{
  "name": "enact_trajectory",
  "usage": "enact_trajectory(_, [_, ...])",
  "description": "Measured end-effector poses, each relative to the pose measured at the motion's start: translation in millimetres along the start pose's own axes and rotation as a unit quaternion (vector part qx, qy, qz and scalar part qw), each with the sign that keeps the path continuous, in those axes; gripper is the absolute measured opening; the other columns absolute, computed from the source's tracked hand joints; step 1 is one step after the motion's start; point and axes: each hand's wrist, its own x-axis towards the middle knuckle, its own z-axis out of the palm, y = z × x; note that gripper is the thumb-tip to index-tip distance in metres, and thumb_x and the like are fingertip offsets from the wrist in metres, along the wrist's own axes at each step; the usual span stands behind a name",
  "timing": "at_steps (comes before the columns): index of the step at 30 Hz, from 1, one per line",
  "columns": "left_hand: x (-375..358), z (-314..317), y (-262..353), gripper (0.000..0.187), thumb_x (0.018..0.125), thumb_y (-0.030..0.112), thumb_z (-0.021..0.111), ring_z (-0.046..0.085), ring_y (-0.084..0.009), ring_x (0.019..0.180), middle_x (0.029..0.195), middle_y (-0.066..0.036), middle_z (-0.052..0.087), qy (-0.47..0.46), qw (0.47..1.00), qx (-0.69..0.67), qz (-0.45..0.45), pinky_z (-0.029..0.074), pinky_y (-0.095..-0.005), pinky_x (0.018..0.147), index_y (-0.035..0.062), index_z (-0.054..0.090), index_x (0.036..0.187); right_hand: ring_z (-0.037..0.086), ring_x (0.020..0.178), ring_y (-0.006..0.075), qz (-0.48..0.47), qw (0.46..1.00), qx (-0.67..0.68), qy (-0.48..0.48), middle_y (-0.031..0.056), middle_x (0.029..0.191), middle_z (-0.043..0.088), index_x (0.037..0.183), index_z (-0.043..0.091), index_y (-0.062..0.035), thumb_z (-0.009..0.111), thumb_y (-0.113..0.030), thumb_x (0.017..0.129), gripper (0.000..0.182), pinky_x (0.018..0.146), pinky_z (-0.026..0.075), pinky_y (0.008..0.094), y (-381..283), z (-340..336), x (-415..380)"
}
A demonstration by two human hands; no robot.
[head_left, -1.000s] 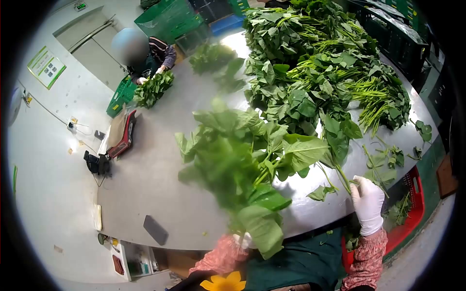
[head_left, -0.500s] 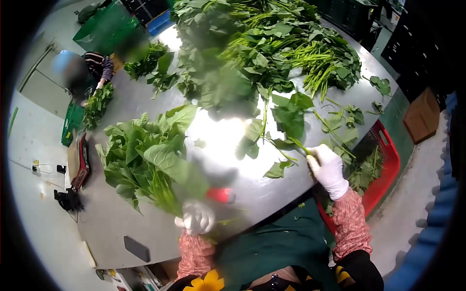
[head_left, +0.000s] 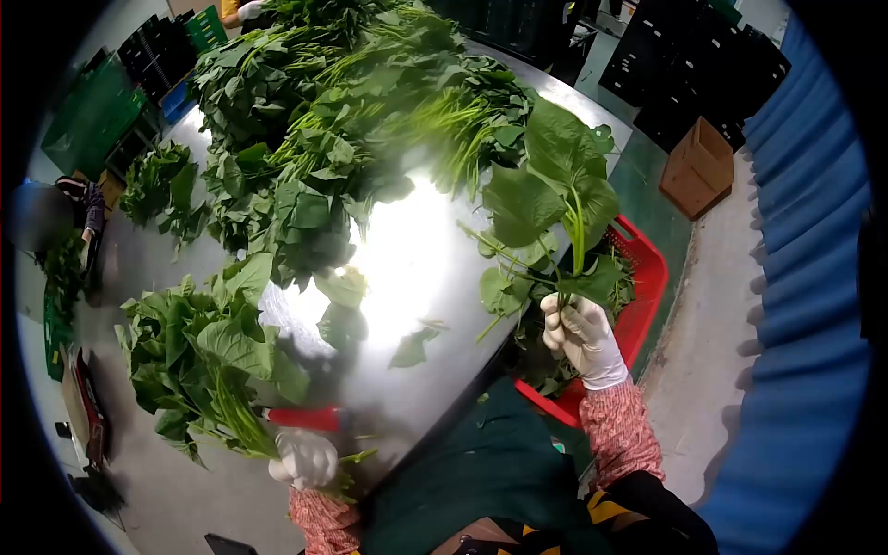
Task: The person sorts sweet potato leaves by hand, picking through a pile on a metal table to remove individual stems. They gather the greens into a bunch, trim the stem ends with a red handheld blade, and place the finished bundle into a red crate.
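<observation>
My right hand (head_left: 583, 338) lifts a few loose green leafy stems (head_left: 553, 199), grip clenched, above the red plastic crate (head_left: 647, 277). My left hand (head_left: 305, 458) clasps the big leafy bundle (head_left: 199, 356) left of it; I'd align stem ends.

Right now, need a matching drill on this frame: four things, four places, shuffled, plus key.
Things:
1. left hand
2. right hand
3. red crate
4. cardboard box

Places:
A. on the floor, far right
B. raised over the table's edge, gripping a few leafy stems
C. below the table's edge, scraps inside
D. on the table, gripping the stem end of a leafy bunch

Pairs: 1-D, 2-B, 3-C, 4-A
</observation>
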Motion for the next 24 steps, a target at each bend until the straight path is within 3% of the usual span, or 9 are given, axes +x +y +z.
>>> enact_trajectory(1, [-1.7, 1.8, 0.9, 0.009, 0.089, 0.003, 0.051, 0.062, -0.0198, 0.056, 0.071, -0.010, 0.067, 0.010, 1.000, 0.007, -0.004, 0.053, -0.0343, 0.054, -0.0025, 0.058, 0.093, 0.046, 0.062, 0.0079, -0.005, 0.999, 0.025, -0.026, 0.0024, 0.086, 0.056, 0.113, 0.057, 0.0021, 0.062, -0.025, 0.098, 0.031, 0.056, 0.040, 0.0212, 1.2, 0.8, 1.1])
enact_trajectory(2, [-4.2, 4.8, 2.6, 0.010, 0.089, 0.003, 0.051, 0.061, -0.0194, 0.055, 0.070, -0.010, 0.066, 0.022, 1.000, 0.015, -0.009, 0.052, -0.0338, 0.052, -0.0029, 0.058, 0.093, 0.035, 0.058, 0.0052, -0.006, 1.000, 0.027, -0.012, -0.0021, 0.078, 0.047, 0.115, 0.055, 0.0019, 0.058, -0.029, 0.100, 0.035, 0.051, 0.028, 0.0190, 1.3, 5.5, 1.9])
enact_trajectory(6, [3.0, 23.3, -1.8, 0.010, 0.081, -0.001, 0.051, 0.054, -0.0173, 0.046, 0.061, -0.006, 0.062, 0.116, 0.993, 0.022, -0.014, 0.044, -0.0296, 0.042, -0.0002, 0.061, 0.084, 0.034, 0.057, 0.0022, -0.024, 0.978, -0.194, 0.069, -0.0067, 0.072, 0.044, 0.108, 0.061, -0.0012, 0.055, -0.033, 0.103, 0.033, 0.051, 0.028, 0.0186, 2.7, 20.1, 5.1])
enact_trajectory(10, [20.6, 46.8, -17.5, 0.013, 0.088, 0.003, 0.051, 0.040, -0.0120, 0.032, 0.042, 0.001, 0.047, 0.290, 0.956, 0.033, 0.013, 0.034, -0.0252, 0.036, 0.0053, 0.056, 0.076, 0.028, 0.052, 0.0013, -0.072, 0.957, -0.266, 0.084, -0.0093, 0.064, 0.036, 0.109, 0.064, -0.0006, 0.047, -0.034, 0.106, 0.037, 0.048, 0.024, 0.0194, 8.6, 38.1, 10.7])
enact_trajectory(13, [22.5, 43.5, -23.9, 0.019, 0.101, 0.010, 0.036, 0.036, -0.0059, 0.031, 0.042, 0.008, 0.039, 0.305, 0.950, 0.060, -0.016, 0.031, -0.0225, 0.037, 0.0007, 0.052, 0.106, 0.026, 0.051, 0.0014, -0.084, 0.951, -0.293, 0.053, -0.0098, 0.061, 0.032, 0.119, 0.066, 0.0018, 0.036, -0.037, 0.109, 0.050, 0.048, 0.022, 0.0196, 4.5, 64.1, 9.6])
enact_trajectory(17, [49.2, 58.2, -40.9, 0.020, 0.102, 0.013, 0.040, 0.027, -0.0068, 0.036, 0.045, 0.008, 0.031, 0.541, 0.829, 0.123, -0.077, 0.025, -0.0233, 0.041, 0.0026, 0.058, 0.100, 0.028, 0.052, 0.0014, -0.087, 0.958, -0.273, 0.006, -0.0093, 0.059, 0.037, 0.121, 0.065, 0.0034, 0.035, -0.035, 0.108, 0.050, 0.049, 0.023, 0.0198, 20.2, 85.8, 15.5])
enact_trajectory(19, [64.1, 57.4, -50.9, 0.019, 0.101, 0.013, 0.045, 0.029, -0.0074, 0.038, 0.048, 0.006, 0.033, 0.604, 0.769, 0.169, -0.127, 0.025, -0.0238, 0.043, 0.0030, 0.060, 0.095, 0.031, 0.051, 0.0024, -0.078, 0.953, -0.292, -0.027, -0.0064, 0.058, 0.044, 0.111, 0.067, 0.0046, 0.034, -0.035, 0.107, 0.051, 0.049, 0.025, 0.0209, 24.5, 99.4, 15.0])
enact_trajectory(23, [95.0, 54.0, -76.2, 0.008, 0.097, 0.010, 0.056, 0.036, -0.0086, 0.044, 0.055, 0.004, 0.042, 0.688, 0.700, 0.165, -0.093, 0.030, -0.0250, 0.047, 0.0028, 0.060, 0.098, 0.044, 0.050, 0.0084, -0.109, 0.918, -0.371, -0.092, 0.0012, 0.060, 0.056, 0.083, 0.064, 0.0041, 0.033, -0.031, 0.107, 0.053, 0.050, 0.033, 0.0256, 36.4, 140.7, 4.8])
enact_trajectory(24, [105.1, 58.1, -81.4, 0.010, 0.097, 0.010, 0.056, 0.038, -0.0094, 0.046, 0.056, 0.003, 0.044, 0.695, 0.679, 0.212, -0.106, 0.032, -0.0253, 0.048, 0.0024, 0.060, 0.101, 0.052, 0.051, 0.0160, -0.141, 0.917, -0.361, -0.095, 0.0066, 0.062, 0.059, 0.079, 0.062, 0.0029, 0.039, -0.026, 0.105, 0.045, 0.050, 0.039, 0.0316, 45.0, 154.9, 1.7])
